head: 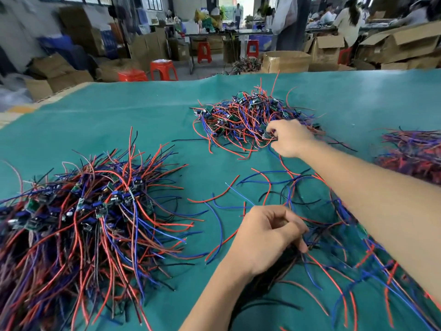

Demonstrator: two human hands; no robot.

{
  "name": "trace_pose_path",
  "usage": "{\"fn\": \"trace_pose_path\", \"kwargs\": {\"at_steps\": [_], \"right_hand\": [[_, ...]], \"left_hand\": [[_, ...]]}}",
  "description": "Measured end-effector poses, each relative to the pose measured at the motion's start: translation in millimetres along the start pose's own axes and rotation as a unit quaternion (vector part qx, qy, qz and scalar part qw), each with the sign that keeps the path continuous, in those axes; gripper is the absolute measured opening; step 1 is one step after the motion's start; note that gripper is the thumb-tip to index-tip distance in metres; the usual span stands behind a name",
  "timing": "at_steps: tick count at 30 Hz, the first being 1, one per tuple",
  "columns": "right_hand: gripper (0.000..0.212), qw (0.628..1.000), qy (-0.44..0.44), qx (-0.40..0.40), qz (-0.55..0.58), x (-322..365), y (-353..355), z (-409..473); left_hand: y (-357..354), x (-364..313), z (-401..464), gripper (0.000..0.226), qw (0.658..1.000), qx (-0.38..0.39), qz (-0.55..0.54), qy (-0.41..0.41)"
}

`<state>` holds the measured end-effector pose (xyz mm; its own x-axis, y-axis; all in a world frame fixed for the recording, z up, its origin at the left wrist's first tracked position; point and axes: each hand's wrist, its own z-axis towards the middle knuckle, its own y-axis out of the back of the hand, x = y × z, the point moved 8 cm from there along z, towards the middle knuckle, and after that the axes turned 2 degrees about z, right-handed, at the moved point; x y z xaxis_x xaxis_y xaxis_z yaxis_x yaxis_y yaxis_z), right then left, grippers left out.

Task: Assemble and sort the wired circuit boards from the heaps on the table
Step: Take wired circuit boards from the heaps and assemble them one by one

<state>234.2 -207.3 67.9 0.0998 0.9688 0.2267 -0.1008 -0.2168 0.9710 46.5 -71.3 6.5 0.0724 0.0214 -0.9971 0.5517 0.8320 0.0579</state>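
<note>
Head view, looking down over a green worktop (119, 120) strewn with wire. The right hand (290, 138) is reaching out to the far heap (243, 118), a tangle of red, blue and black leads with small green boards poking through, and its fingers are curled into the near edge of that heap, pinching at something there; whether it is a board or just a lead, I cannot tell. The left hand (267, 237) sits close in, low in the frame, fingers curled and clamped on a bundle of wires (317, 237), with red and blue leads fanning out below and to the right of the fingertips. The two hands are well apart, one far, one near.

On the left lies the big heap (78, 225), wires radiating outward and the little circuit boards clustered toward its middle. Loose leads (238, 189) lie scattered on the cloth between the heaps. Another pile of wires (412, 154) shows at the right edge, blurred.

Beyond the worktop: red plastic stools (163, 70), stacked cardboard boxes (286, 60), and people at benches in the background, all soft and out of focus.
</note>
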Motion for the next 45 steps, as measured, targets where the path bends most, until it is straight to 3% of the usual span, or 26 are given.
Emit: {"fn": "trace_pose_path", "kwargs": {"at_steps": [5,10,14,20,24,26,29,32,34,38,42,45], "right_hand": [[0.046,0.995,-0.039,-0.079,0.053,0.0,-16.5,22.2],[0.018,0.990,-0.035,-0.132,0.038,-3.8,-16.3,23.2],[0.013,0.986,-0.036,-0.150,0.063,-17.0,-8.1,7.8],[0.012,0.994,-0.009,-0.084,0.067,-30.2,-2.7,-18.3],[0.019,0.989,-0.019,-0.037,0.140,-34.0,4.1,-53.0],[0.018,0.964,-0.035,-0.015,0.264,-35.2,5.2,-81.2],[0.017,0.888,-0.033,-0.014,0.459,-29.5,12.2,-133.9],[0.018,0.832,-0.020,-0.039,0.553,-22.6,14.3,-184.3],[0.012,0.816,-0.008,-0.031,0.577,-12.6,5.2,-209.0],[0.022,0.837,-0.011,-0.061,0.543,-12.4,-11.8,-225.7],[0.023,0.846,-0.011,-0.085,0.527,-21.4,-6.3,-223.3],[0.036,0.887,0.005,-0.095,0.453,-27.6,2.6,-223.5]], "left_hand": [[-0.7,3.2,0.5,0.011,1.000,-0.001,-0.006,0.004],[-0.5,2.6,1.1,0.011,1.000,0.000,-0.002,0.003],[0.3,1.8,0.8,0.012,1.000,-0.007,-0.005,0.009],[2.0,-0.7,-0.7,0.012,1.000,-0.010,0.008,0.013],[4.0,-3.2,-0.9,0.014,1.000,-0.016,-0.006,0.011],[6.3,-6.1,-0.9,0.011,0.999,-0.033,-0.035,0.011],[13.5,-6.3,0.2,0.008,0.994,-0.080,-0.072,0.021],[14.8,-7.9,1.1,0.016,0.989,-0.094,-0.110,0.022],[14.0,-9.2,0.3,0.021,0.989,-0.089,-0.118,0.020],[15.1,-4.7,-0.4,0.020,0.992,-0.090,-0.090,0.024],[17.8,-3.2,-1.0,0.014,0.986,-0.103,-0.133,0.021],[23.7,0.3,-1.3,0.010,0.973,-0.133,-0.183,0.037]]}}
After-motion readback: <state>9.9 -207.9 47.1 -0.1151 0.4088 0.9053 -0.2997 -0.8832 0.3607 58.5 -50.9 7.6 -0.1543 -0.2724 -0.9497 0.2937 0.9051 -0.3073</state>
